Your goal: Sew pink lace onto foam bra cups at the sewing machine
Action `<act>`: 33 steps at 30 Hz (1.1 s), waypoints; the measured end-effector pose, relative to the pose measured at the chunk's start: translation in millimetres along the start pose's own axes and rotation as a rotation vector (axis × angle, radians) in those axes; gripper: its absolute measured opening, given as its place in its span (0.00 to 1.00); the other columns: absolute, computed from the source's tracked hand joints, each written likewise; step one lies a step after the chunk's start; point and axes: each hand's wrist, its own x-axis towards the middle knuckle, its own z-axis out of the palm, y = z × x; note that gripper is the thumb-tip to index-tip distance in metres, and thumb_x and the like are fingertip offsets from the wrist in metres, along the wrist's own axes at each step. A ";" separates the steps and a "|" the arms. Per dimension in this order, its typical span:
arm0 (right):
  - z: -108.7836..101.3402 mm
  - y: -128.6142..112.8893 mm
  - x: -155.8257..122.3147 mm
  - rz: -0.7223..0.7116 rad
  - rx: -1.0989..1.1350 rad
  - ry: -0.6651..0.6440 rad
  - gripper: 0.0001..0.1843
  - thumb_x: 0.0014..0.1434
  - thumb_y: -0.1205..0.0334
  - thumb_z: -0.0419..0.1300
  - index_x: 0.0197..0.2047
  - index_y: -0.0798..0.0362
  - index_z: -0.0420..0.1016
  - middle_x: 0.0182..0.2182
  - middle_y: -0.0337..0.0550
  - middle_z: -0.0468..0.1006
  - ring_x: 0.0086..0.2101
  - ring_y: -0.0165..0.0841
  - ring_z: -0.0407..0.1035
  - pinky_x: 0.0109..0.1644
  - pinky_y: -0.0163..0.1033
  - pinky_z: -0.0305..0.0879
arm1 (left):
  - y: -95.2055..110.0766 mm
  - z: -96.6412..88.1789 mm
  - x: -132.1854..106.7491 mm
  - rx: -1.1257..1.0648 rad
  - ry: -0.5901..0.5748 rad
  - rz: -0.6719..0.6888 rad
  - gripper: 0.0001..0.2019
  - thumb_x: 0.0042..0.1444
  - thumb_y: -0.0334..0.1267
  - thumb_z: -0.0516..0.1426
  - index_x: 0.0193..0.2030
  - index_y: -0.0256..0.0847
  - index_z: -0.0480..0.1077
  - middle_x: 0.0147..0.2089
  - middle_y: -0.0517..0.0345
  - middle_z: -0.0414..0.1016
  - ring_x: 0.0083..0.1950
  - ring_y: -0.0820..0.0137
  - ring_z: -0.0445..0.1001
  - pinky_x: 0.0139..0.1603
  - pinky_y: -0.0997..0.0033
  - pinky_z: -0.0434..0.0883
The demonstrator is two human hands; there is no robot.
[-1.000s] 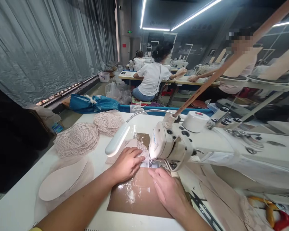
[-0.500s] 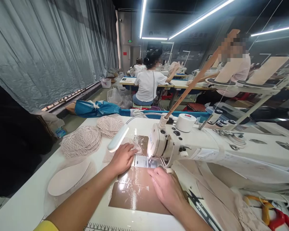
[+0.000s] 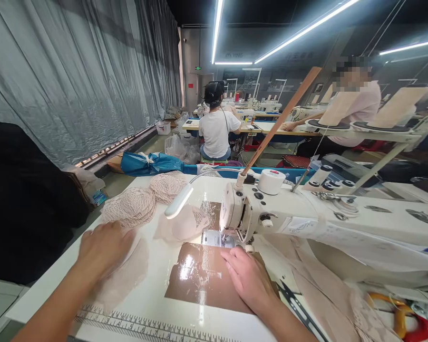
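Hands are well apart here. The left hand [image 3: 105, 247] is a blur over a sheer, pale beige fabric piece [image 3: 134, 266] on the white table [image 3: 157, 275], so I can't tell if it's gripping anything. The right hand [image 3: 248, 276] just rests, fingers stretched out, on a glossy brown flat sheet [image 3: 196, 278] near the white sewing machine [image 3: 292, 204]. Another sheer beige piece with lace [image 3: 180, 223] lies left of the machine's head, near stacked beige lace pieces [image 3: 130, 206].
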 end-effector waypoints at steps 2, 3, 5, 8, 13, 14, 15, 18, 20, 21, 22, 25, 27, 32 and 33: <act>0.1 -0.5 0.1 0.005 -0.002 -0.006 0.18 0.61 0.72 0.46 0.43 0.52 0.76 0.29 0.42 0.72 0.29 0.34 0.66 0.32 0.38 0.62 | -28.5 23.6 -8.9 -0.090 -0.115 -0.027 0.27 0.62 0.53 0.42 0.46 0.29 0.69 0.48 0.35 0.73 0.50 0.45 0.71 0.46 0.50 0.67; -0.1 -0.8 0.1 0.008 -0.004 -0.009 0.18 0.61 0.72 0.46 0.43 0.52 0.76 0.29 0.42 0.72 0.29 0.34 0.66 0.32 0.39 0.62 | -39.1 35.5 -14.2 -0.155 -0.092 -0.005 0.26 0.62 0.53 0.42 0.48 0.31 0.68 0.52 0.36 0.71 0.53 0.47 0.69 0.47 0.53 0.67; -1.0 -1.6 -0.2 0.011 -0.007 -0.013 0.18 0.62 0.71 0.45 0.42 0.52 0.76 0.29 0.42 0.72 0.29 0.34 0.66 0.32 0.39 0.62 | -51.6 53.9 -26.0 -0.268 0.017 0.021 0.23 0.62 0.52 0.43 0.52 0.36 0.66 0.58 0.42 0.67 0.60 0.52 0.65 0.52 0.59 0.66; -3.0 -2.4 -0.6 0.008 -0.006 -0.015 0.18 0.62 0.70 0.45 0.43 0.52 0.76 0.30 0.42 0.72 0.29 0.34 0.66 0.33 0.40 0.62 | -52.7 62.4 -42.8 -0.345 0.078 0.033 0.18 0.63 0.52 0.44 0.45 0.42 0.65 0.49 0.51 0.72 0.51 0.59 0.70 0.44 0.66 0.67; -4.1 -1.2 0.0 -0.004 0.010 -0.014 0.18 0.64 0.67 0.45 0.42 0.52 0.76 0.30 0.43 0.73 0.28 0.34 0.67 0.32 0.40 0.63 | -33.0 47.3 -58.0 -0.488 -0.016 0.169 0.18 0.63 0.54 0.43 0.30 0.43 0.54 0.23 0.66 0.56 0.26 0.70 0.63 0.31 0.73 0.61; -4.1 -0.7 0.0 -0.003 0.020 -0.011 0.18 0.64 0.67 0.45 0.42 0.52 0.76 0.30 0.43 0.74 0.29 0.34 0.67 0.33 0.41 0.63 | -26.3 43.1 -59.4 -0.544 -0.042 0.225 0.18 0.64 0.53 0.43 0.30 0.43 0.54 0.24 0.66 0.56 0.26 0.70 0.62 0.31 0.73 0.60; -4.2 -0.3 -0.3 -0.001 0.049 -0.004 0.18 0.65 0.66 0.45 0.43 0.52 0.76 0.32 0.44 0.74 0.30 0.34 0.69 0.34 0.41 0.64 | -18.1 38.8 -60.4 -0.599 -0.074 0.282 0.17 0.64 0.52 0.43 0.30 0.43 0.54 0.25 0.65 0.57 0.28 0.70 0.63 0.31 0.74 0.60; -6.8 -1.1 -3.0 -0.005 0.278 0.036 0.17 0.65 0.60 0.47 0.49 0.52 0.74 0.39 0.47 0.76 0.36 0.35 0.71 0.40 0.41 0.67 | 16.9 26.0 -62.4 -0.696 -0.185 0.473 0.14 0.65 0.49 0.46 0.34 0.42 0.58 0.30 0.64 0.63 0.32 0.71 0.66 0.33 0.74 0.60; -10.6 -4.4 -6.1 -0.029 0.494 0.019 0.20 0.63 0.51 0.52 0.52 0.52 0.72 0.44 0.48 0.75 0.39 0.37 0.71 0.43 0.41 0.68 | 47.4 19.7 -63.2 -0.696 -0.215 0.614 0.10 0.64 0.46 0.48 0.36 0.42 0.60 0.32 0.63 0.66 0.32 0.71 0.66 0.32 0.75 0.59; -12.6 -6.9 -7.7 -0.047 0.581 -0.012 0.24 0.61 0.46 0.54 0.54 0.52 0.71 0.45 0.49 0.75 0.41 0.38 0.71 0.44 0.41 0.69 | 63.5 17.7 -63.5 -0.678 -0.212 0.675 0.07 0.63 0.43 0.49 0.38 0.42 0.61 0.33 0.63 0.68 0.32 0.71 0.66 0.32 0.74 0.59; -14.4 -9.7 -9.2 -0.060 0.645 -0.053 0.29 0.57 0.43 0.57 0.56 0.52 0.70 0.47 0.50 0.74 0.42 0.39 0.71 0.45 0.42 0.68 | 79.3 16.6 -63.8 -0.661 -0.179 0.733 0.06 0.61 0.41 0.50 0.36 0.42 0.61 0.32 0.63 0.68 0.31 0.71 0.66 0.31 0.74 0.58; -17.4 -17.8 -12.3 -0.041 0.671 -0.174 0.22 0.56 0.48 0.60 0.50 0.51 0.72 0.44 0.47 0.77 0.42 0.39 0.71 0.46 0.40 0.66 | 117.8 16.6 -64.1 -0.642 -0.137 0.857 0.05 0.59 0.39 0.52 0.34 0.42 0.61 0.32 0.62 0.69 0.31 0.71 0.67 0.31 0.74 0.58; -17.3 -20.5 -12.8 -0.008 0.595 -0.211 0.08 0.60 0.57 0.56 0.35 0.51 0.72 0.33 0.41 0.77 0.34 0.35 0.70 0.38 0.36 0.64 | 130.7 17.3 -63.2 -0.662 -0.129 0.893 0.03 0.57 0.36 0.53 0.38 0.43 0.63 0.36 0.60 0.71 0.34 0.69 0.69 0.33 0.73 0.60; -19.1 -19.5 -11.2 0.100 0.550 -0.209 0.07 0.58 0.64 0.53 0.28 0.51 0.68 0.25 0.37 0.72 0.27 0.31 0.64 0.30 0.34 0.55 | 120.5 17.8 -53.4 -0.794 -0.223 0.712 0.07 0.54 0.31 0.52 0.41 0.42 0.64 0.37 0.60 0.71 0.37 0.69 0.68 0.35 0.74 0.62; -20.3 -19.8 -10.8 0.129 0.559 -0.208 0.06 0.57 0.66 0.53 0.28 0.51 0.68 0.25 0.36 0.72 0.27 0.31 0.64 0.29 0.34 0.55 | 115.9 18.1 -51.3 -0.782 -0.260 0.668 0.04 0.54 0.31 0.51 0.36 0.41 0.64 0.34 0.60 0.69 0.34 0.70 0.67 0.33 0.74 0.61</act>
